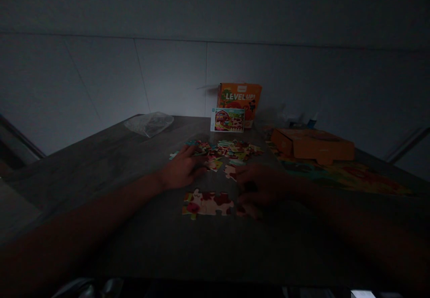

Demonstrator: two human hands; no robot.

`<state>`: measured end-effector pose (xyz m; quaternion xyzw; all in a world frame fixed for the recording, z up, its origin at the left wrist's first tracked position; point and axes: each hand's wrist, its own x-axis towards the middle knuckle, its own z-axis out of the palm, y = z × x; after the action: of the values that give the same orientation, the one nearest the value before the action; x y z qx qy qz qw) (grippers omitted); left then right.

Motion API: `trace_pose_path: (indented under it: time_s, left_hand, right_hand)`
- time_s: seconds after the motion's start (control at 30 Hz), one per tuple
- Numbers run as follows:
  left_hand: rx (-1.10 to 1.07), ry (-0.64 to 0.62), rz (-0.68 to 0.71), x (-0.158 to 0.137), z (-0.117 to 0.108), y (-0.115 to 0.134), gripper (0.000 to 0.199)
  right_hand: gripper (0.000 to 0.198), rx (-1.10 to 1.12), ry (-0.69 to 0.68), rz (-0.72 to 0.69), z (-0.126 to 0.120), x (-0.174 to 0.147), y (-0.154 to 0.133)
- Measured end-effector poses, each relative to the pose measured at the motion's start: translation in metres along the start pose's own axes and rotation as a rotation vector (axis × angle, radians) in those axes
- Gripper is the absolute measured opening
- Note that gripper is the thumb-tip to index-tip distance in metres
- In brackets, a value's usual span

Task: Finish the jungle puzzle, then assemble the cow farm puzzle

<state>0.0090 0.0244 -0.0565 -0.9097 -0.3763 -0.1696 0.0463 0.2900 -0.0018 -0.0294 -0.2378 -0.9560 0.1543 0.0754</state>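
In the dim head view my left hand [181, 168] rests at the left side of a pile of loose jigsaw puzzle pieces [231, 148], its fingers apart and nothing gripped. My right hand [260, 184] is curled low over the table, its fingertips at a puzzle piece [248, 210] that it partly covers. Another pale piece [230, 172] lies by its index finger. Between my forearms sits a joined strip of puzzle [208, 203] showing a white and brown cow with a pink muzzle. The right hand's piece is close to the strip's right end; whether they touch is hard to see.
A picture card [227, 120] of a farm scene leans against an upright orange box [240, 94] by the wall. On the right, an orange carton [316, 143] stands over a colourful printed sheet [352, 177]. A clear plastic bag [149, 122] lies at the back left of the grey table [134, 240].
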Motion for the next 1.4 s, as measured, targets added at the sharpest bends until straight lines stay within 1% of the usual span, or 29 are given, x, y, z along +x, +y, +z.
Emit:
trace_pose_path:
  time_s: [0.07, 0.17, 0.23, 0.3, 0.4, 0.47, 0.57, 0.7, 0.77, 0.8, 0.93, 0.97, 1.03, 1.07, 1.13, 1.23, 1.27, 1.33, 1.4]
  left_hand:
    - [0.114, 0.027, -0.118, 0.001, 0.003, -0.004, 0.039]
    - [0.225, 0.066, -0.372, 0.003, 0.008, -0.011, 0.058]
    - [0.223, 0.045, -0.474, 0.005, 0.011, -0.018, 0.065]
    - [0.151, -0.001, -0.489, 0.006, 0.012, -0.026, 0.061]
    - [0.040, -0.033, -0.450, 0.009, 0.011, -0.037, 0.051]
    - [0.018, -0.022, -0.427, 0.011, 0.009, -0.040, 0.044]
    - [-0.005, -0.009, -0.421, 0.013, 0.007, -0.040, 0.034]
    - [-0.022, 0.040, -0.434, 0.012, 0.005, -0.035, 0.033]
    - [-0.021, 0.097, -0.453, 0.012, 0.003, -0.032, 0.035]
    - [-0.020, 0.148, -0.468, 0.011, 0.002, -0.032, 0.035]
    - [-0.015, 0.417, -0.493, 0.010, -0.004, -0.034, 0.029]
    - [-0.014, 0.457, -0.478, 0.010, -0.005, -0.035, 0.026]
    - [-0.020, 0.482, -0.449, 0.010, -0.004, -0.038, 0.020]
    - [-0.027, 0.466, -0.443, 0.009, -0.002, -0.039, 0.020]
    - [-0.050, 0.379, -0.439, 0.009, 0.003, -0.041, 0.026]
    - [-0.106, 0.161, -0.403, 0.010, 0.012, -0.044, 0.045]
    - [-0.120, 0.106, -0.391, 0.011, 0.014, -0.044, 0.050]
    - [-0.135, 0.056, -0.391, 0.012, 0.015, -0.045, 0.055]
    - [-0.135, 0.059, -0.409, 0.012, 0.015, -0.045, 0.056]
  right_hand:
    - [0.028, -0.097, 0.157, 0.049, 0.003, 0.002, 0.006]
    - [0.018, -0.202, 0.449, 0.210, 0.007, 0.004, 0.019]
    - [0.014, -0.248, 0.549, 0.296, 0.009, 0.005, 0.028]
    - [0.021, -0.288, 0.546, 0.359, 0.012, 0.006, 0.034]
    - [0.027, -0.280, 0.455, 0.413, 0.017, 0.008, 0.038]
    - [0.026, -0.246, 0.414, 0.408, 0.020, 0.010, 0.039]
    - [0.022, -0.223, 0.400, 0.406, 0.023, 0.012, 0.040]
    - [0.018, -0.228, 0.397, 0.416, 0.020, 0.012, 0.036]
    - [0.016, -0.232, 0.399, 0.431, 0.018, 0.013, 0.033]
    - [0.016, -0.235, 0.404, 0.441, 0.017, 0.013, 0.032]
    - [0.014, -0.243, 0.433, 0.435, 0.017, 0.012, 0.031]
    - [0.014, -0.246, 0.441, 0.435, 0.017, 0.012, 0.032]
    - [0.013, -0.267, 0.455, 0.457, 0.017, 0.012, 0.032]
    - [0.014, -0.285, 0.465, 0.481, 0.017, 0.012, 0.032]
    - [0.016, -0.315, 0.491, 0.533, 0.016, 0.012, 0.033]
    - [0.019, -0.326, 0.525, 0.578, 0.015, 0.013, 0.035]
    - [0.022, -0.324, 0.524, 0.592, 0.014, 0.013, 0.035]
    - [0.026, -0.322, 0.503, 0.625, 0.014, 0.013, 0.034]
    - [0.028, -0.316, 0.467, 0.655, 0.013, 0.013, 0.033]
